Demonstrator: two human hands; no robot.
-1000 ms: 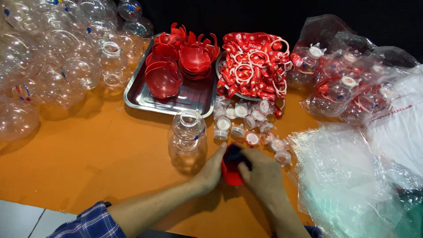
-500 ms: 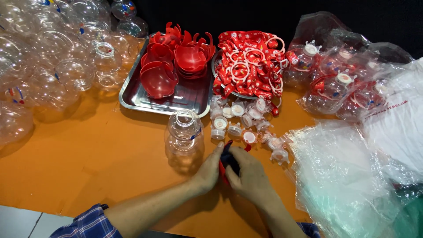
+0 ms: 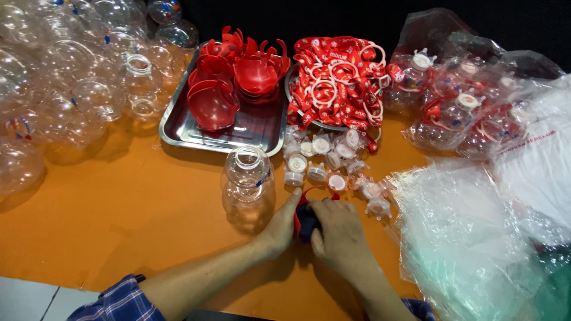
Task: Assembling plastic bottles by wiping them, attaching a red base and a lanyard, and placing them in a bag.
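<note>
While both hands press together on the orange worktop (image 3: 119, 214), I see them closed around one small object: a red strap with a dark blue piece (image 3: 306, 221) pinched between them. My left hand (image 3: 279, 229) grips it from the side nearer the clear round bottle (image 3: 247, 181), thumb stretched up along the red edge. My right hand (image 3: 342, 229) curls its fingers over the top of the same piece. What exactly the dark part is I cannot tell, since the fingers hide most of it.

That clear bottle stands upright and uncapped just beside my left hand, touching nothing else. Beyond the bottle, farther from me, sits a steel tray (image 3: 238, 131) carrying stacked red plastic scoop-shaped parts (image 3: 235, 80). On the bottle's other flank, past my hands, a scatter of small white caps (image 3: 324, 160) lies on the worktop, and behind those rests a heap of red printed straps with white rings (image 3: 339, 80). Well away from the bottle on the tray's far side, a mass of empty clear bottles (image 3: 59, 77) crowds the worktop. Opposite, beyond the caps, finished bottles in plastic bags (image 3: 458, 101) and loose clear plastic bags (image 3: 470, 238) pile up. A blue plaid sleeve (image 3: 113, 300) covers my left forearm.
</note>
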